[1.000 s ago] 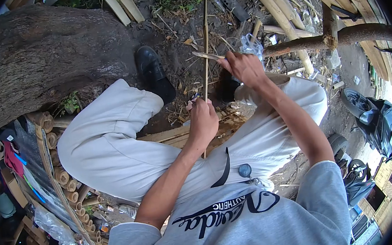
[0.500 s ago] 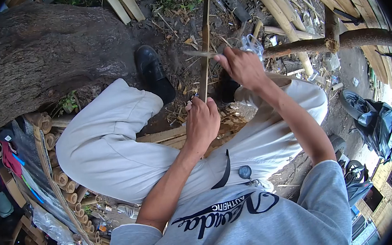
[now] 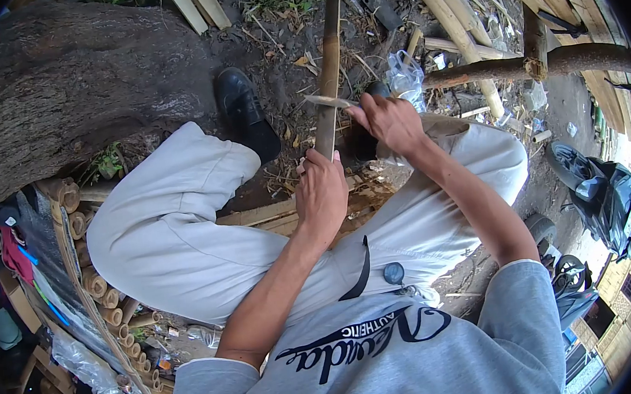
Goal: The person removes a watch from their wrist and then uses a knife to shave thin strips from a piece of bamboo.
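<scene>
My left hand point(image 3: 321, 195) is closed around the near end of a long bamboo strip point(image 3: 329, 66), which reaches away from me past the top of the view. In my right hand point(image 3: 393, 122) is a knife point(image 3: 329, 101), gripped by its handle, which the fingers hide. Its blade lies across the strip, pointing left, a short way beyond my left hand. Both hands are above the gap between my bent knees. The broad face of the strip shows now.
A thick tree trunk point(image 3: 86, 97) lies at upper left. Cut bamboo poles point(image 3: 96, 283) are stacked at lower left. To the right are a horizontal wooden pole point(image 3: 486, 73), a clear plastic bag point(image 3: 405, 82) and a parked motorcycle point(image 3: 604, 192). Split bamboo point(image 3: 256, 215) lies under my hands.
The bamboo strip has turned from its narrow edge to its broader face. My right hand and the knife have shifted slightly down and to the right; my left hand has moved slightly left.
</scene>
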The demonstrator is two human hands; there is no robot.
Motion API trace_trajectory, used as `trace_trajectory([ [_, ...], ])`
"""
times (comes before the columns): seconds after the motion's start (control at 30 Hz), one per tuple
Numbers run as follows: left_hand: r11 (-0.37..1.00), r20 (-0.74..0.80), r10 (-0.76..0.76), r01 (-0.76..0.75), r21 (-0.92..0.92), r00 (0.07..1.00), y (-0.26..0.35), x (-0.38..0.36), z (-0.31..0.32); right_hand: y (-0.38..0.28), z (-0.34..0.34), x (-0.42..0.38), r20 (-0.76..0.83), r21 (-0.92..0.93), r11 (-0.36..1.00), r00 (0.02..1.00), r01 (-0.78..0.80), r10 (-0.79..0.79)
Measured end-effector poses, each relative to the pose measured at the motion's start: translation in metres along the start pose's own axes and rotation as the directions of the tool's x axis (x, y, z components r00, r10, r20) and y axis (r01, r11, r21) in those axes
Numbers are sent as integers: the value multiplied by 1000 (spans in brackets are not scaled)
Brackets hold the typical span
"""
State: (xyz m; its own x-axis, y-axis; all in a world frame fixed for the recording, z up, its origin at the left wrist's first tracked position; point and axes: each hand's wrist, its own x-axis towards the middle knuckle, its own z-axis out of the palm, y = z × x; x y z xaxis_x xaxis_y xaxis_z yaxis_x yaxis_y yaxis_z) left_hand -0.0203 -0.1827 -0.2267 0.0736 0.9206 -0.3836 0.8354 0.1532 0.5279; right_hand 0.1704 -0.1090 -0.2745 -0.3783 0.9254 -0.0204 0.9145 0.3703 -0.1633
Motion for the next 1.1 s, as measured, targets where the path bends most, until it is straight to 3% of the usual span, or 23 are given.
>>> trace_trajectory([
  [0.03, 1000, 8, 9, -9, -6, 1000, 1, -1, 0, 8, 5, 8, 8, -45, 995, 996, -85, 86],
  [0.13, 1000, 14, 14, -14, -9, 1000, 0, 1, -4, 28, 17, 24, -67, 19, 999, 997, -43, 44],
  [0.27, 1000, 0, 24, -24, -9, 1000, 0, 0, -5, 62, 25, 66, 48, -4, 980, 979, -199, 199],
  [0.3, 1000, 1, 22, -22, -9, 1000, -1, 1, -6, 68, 31, 73, -2, 31, 982, 983, -184, 184],
  [0.4, 998, -8, -10, 10, -56, 1000, 0, 2, -10, 55, 11, 82, 43, -27, 972, 971, -233, 234],
  [0.5, 996, -6, 20, -20, -92, 1000, 5, 4, -14, 12, -20, 55, 53, 1, 979, 978, -204, 204],
  [0.6, 985, 68, -18, 29, -170, 998, 7, 2, -13, -24, -30, 3, -72, 92, 995, 997, 32, -26],
  [0.67, 997, 0, 27, -27, -78, 1000, 4, 4, -6, -33, -24, -18, -30, 60, 995, 997, 78, -76],
  [0.8, 995, 45, -17, 21, -99, 999, 0, 2, 0, -18, -9, -9, -50, 61, 995, 996, 76, -73],
  [0.87, 999, -14, 28, -29, -32, 1000, -7, 4, 2, -9, -2, 3, -19, 32, 995, 996, 91, -90],
  [0.93, 999, -15, 24, -24, -27, 1000, -2, 1, 4, 9, 7, 24, -35, 38, 998, 999, 41, -39],
  [1.0, 1000, -20, 18, -19, -17, 1000, -1, 1, 3, 27, 11, 50, 84, -38, 987, 983, -159, 162],
  [1.1, 999, 5, 34, -34, -36, 999, 0, 0, 3, 61, 32, 81, -19, -29, 995, 996, -91, 91],
])
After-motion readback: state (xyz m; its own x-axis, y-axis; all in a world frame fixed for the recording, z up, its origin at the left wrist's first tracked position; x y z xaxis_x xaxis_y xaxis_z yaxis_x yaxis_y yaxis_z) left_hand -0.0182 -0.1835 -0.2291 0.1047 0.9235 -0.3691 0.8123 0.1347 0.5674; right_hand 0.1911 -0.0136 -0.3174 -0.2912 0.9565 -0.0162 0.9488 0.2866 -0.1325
